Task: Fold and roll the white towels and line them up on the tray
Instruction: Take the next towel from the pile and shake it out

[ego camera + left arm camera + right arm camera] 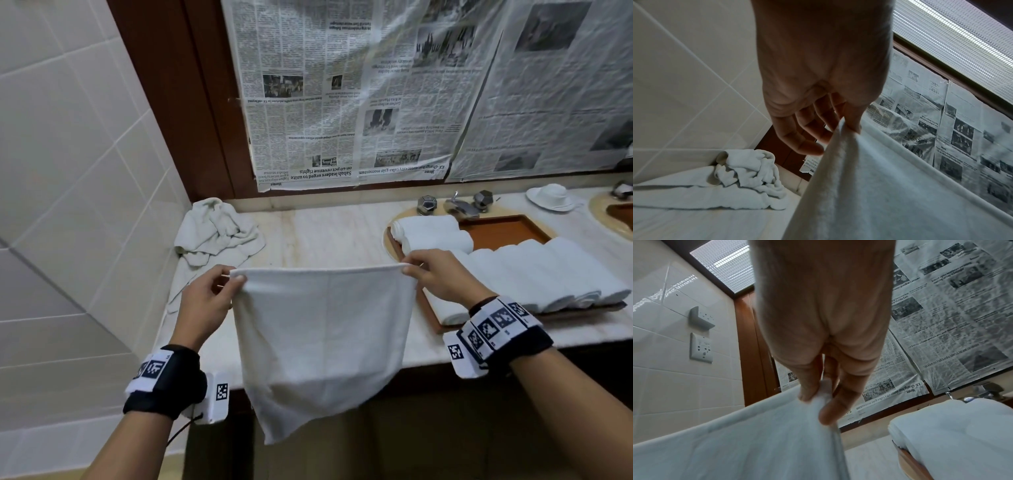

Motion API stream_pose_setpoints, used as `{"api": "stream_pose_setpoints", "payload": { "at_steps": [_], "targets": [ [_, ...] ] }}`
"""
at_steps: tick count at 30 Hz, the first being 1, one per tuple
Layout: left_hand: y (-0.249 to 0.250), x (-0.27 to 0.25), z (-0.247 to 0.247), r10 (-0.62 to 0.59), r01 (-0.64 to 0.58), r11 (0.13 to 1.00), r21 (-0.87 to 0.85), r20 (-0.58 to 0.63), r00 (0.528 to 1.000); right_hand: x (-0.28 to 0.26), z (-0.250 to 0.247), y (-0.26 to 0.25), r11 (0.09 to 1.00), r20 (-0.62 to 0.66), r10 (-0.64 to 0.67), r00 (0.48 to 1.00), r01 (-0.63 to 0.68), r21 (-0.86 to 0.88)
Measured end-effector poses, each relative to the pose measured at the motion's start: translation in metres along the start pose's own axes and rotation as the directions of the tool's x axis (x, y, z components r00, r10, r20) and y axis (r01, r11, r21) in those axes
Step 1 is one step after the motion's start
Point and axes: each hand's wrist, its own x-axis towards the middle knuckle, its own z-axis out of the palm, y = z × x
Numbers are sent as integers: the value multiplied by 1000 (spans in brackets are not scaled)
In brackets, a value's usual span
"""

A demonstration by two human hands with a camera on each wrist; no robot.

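Note:
A white towel (318,329) hangs spread flat in the air over the counter's front edge. My left hand (233,279) pinches its top left corner, and my right hand (409,267) pinches its top right corner. The left wrist view shows the left hand (844,128) nipping the towel (869,194) between thumb and fingers. Thumb and forefinger of the right hand (822,395) clamp the towel (748,443) in the right wrist view. Several rolled white towels (534,274) lie in a row on the brown wooden tray (507,231) at the right.
A crumpled heap of white towels (215,233) lies in the counter's back left corner, seen too as the heap (748,168) from the left wrist. A chrome tap (459,205) and a white dish (549,197) stand behind the tray. Newspaper (342,85) covers the mirror.

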Motion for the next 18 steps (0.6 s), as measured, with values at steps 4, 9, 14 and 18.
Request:
{"api": "stream_pose_setpoints", "payload": {
  "at_steps": [4,9,14,18],
  "targets": [
    [-1,26,-2,-17,17,1000,-1,-24,1000,24,4,-11,998,-89,28,996,-23,56],
    [-5,48,2,-59,59,998,19,-9,998,50,9,-13,997,-47,34,998,-31,65],
    [-7,75,9,-67,66,997,33,28,997,81,8,-4,995,-54,59,997,-54,82],
    [-6,106,28,-81,81,996,31,-2,997,113,9,12,992,-116,94,989,-84,89]
  ]
}}
